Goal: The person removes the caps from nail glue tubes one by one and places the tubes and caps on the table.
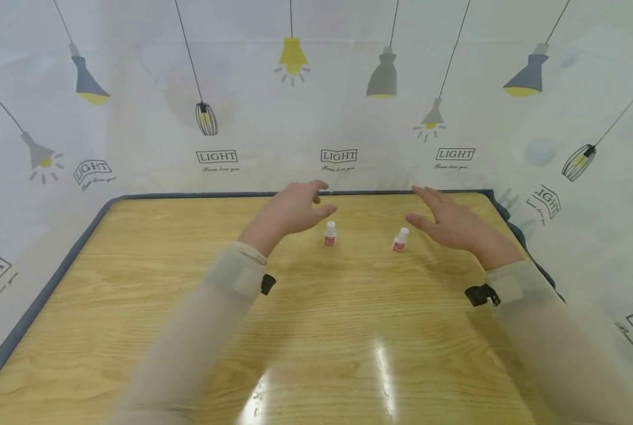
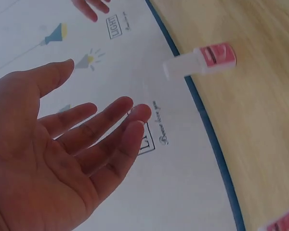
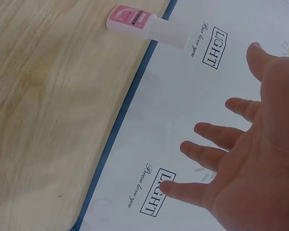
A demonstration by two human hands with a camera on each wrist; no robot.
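Observation:
Two small white bottles with pink labels and white caps stand upright on the wooden table. The left bottle [image 1: 330,234] is just below and right of my left hand [image 1: 297,208], whose fingers are spread and hold nothing. My right hand [image 1: 449,221] hovers up and to the right of the right bottle [image 1: 400,240], its fingers extended and nothing in its grasp. In the left wrist view, the bottle [image 2: 202,61] appears beyond the left fingertips, apart from them. The right wrist view shows a pink-labelled bottle [image 3: 147,25] away from the thumb.
The wooden table [image 1: 316,307] has a dark blue edge along its back and sides. Behind it rises a white backdrop [image 1: 274,124] printed with hanging lamps and LIGHT lettering. Light reflections lie on the table's near part.

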